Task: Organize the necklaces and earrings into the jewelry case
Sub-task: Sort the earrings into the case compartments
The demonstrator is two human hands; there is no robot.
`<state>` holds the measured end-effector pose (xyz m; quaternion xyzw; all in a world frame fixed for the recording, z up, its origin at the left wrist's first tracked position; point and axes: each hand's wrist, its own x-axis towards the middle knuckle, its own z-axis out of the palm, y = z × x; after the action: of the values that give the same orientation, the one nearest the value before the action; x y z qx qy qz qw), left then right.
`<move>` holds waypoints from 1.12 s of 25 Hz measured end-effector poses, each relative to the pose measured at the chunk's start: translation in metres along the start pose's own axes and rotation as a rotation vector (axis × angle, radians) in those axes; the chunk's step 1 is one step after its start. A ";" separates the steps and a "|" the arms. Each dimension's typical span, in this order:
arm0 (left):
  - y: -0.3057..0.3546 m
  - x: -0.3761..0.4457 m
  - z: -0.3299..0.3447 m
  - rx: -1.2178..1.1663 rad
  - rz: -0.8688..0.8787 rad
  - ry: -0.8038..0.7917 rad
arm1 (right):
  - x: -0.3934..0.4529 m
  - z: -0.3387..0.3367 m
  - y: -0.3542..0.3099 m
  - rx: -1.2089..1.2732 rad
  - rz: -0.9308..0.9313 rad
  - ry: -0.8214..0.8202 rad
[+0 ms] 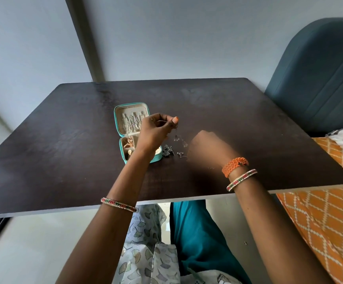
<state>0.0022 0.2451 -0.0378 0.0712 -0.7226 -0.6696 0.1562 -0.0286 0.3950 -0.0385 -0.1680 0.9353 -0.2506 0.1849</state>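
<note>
A small teal jewelry case (117, 128) lies open on the dark table (63, 152). Several chains hang in its cream lid, and gold pieces fill the lower tray. My left hand (156, 132) hovers over the case's right side and pinches a dangling silver earring (177, 137) between thumb and fingers. My right hand (205, 146) rests on the table just right of it, fingers curled down and hidden; what they touch cannot be told. A dark ornate earring (168, 150) and a small silver piece (180, 154) lie on the table between the case and my right hand.
A teal upholstered chair (318, 78) stands at the table's far right. An orange patterned cloth (326, 218) lies by the right edge. The table's near edge runs across my forearms, with my lap below it.
</note>
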 end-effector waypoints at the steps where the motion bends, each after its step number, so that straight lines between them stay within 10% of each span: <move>1: 0.000 -0.001 0.000 -0.032 -0.008 0.008 | 0.000 0.000 0.001 0.011 -0.010 0.019; 14: 0.053 -0.001 -0.013 -0.339 -0.024 -0.184 | 0.018 -0.043 -0.019 1.386 -0.596 -0.324; 28: 0.011 -0.032 -0.062 -0.106 -0.055 -0.006 | 0.043 0.009 -0.035 1.226 -0.526 -0.483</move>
<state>0.0540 0.1971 -0.0279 0.0805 -0.6844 -0.7111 0.1391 -0.0544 0.3457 -0.0384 -0.3050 0.4869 -0.7240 0.3818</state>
